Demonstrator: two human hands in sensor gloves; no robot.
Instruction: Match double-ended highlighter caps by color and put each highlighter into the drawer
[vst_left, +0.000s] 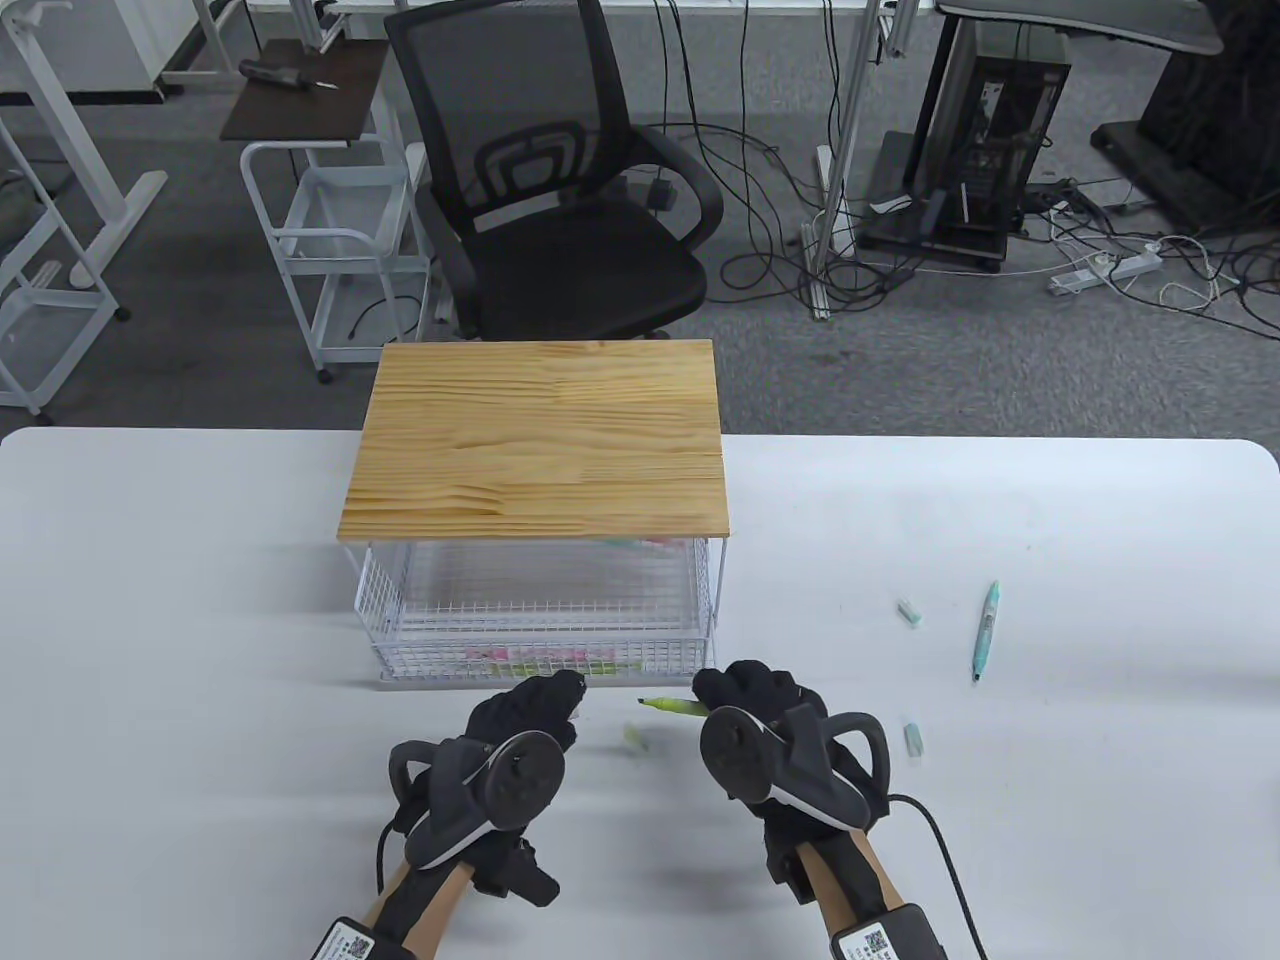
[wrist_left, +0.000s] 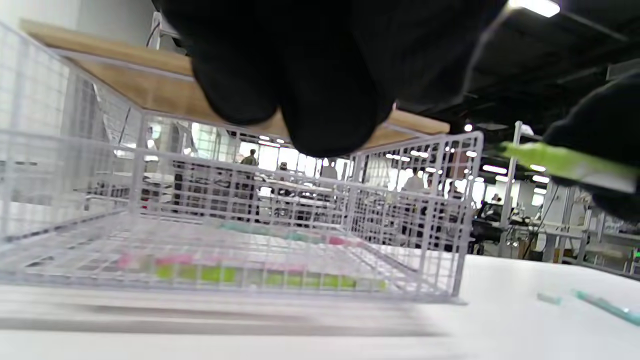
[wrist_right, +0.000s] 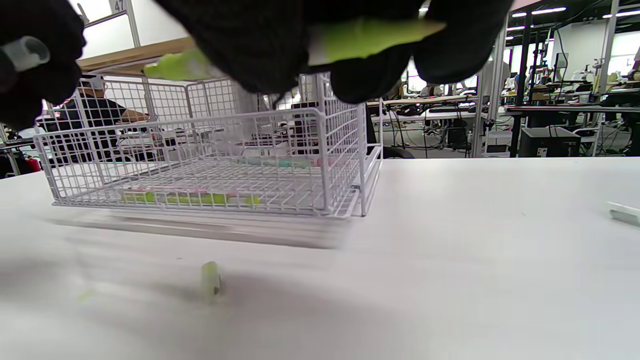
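Table view: right hand (vst_left: 760, 700) grip pinches the green highlighter (vst_left: 672, 707), tip uncapped; left hand (vst_left: 535, 710) pinches a small clear cap (wrist_right: 25, 52). One green cap (vst_left: 636, 738) lies on the desk (vst_left: 200, 620) between the hands. Drawer (vst_left: 545, 655) already holds several pink and green highlighters. Left: teal highlighter (vst_left: 986, 630) and two teal caps (vst_left: 909, 612) off right.

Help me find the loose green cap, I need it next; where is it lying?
In the table view the green cap lies on the white table between the left hand and right hand, just in front of the wire drawer.
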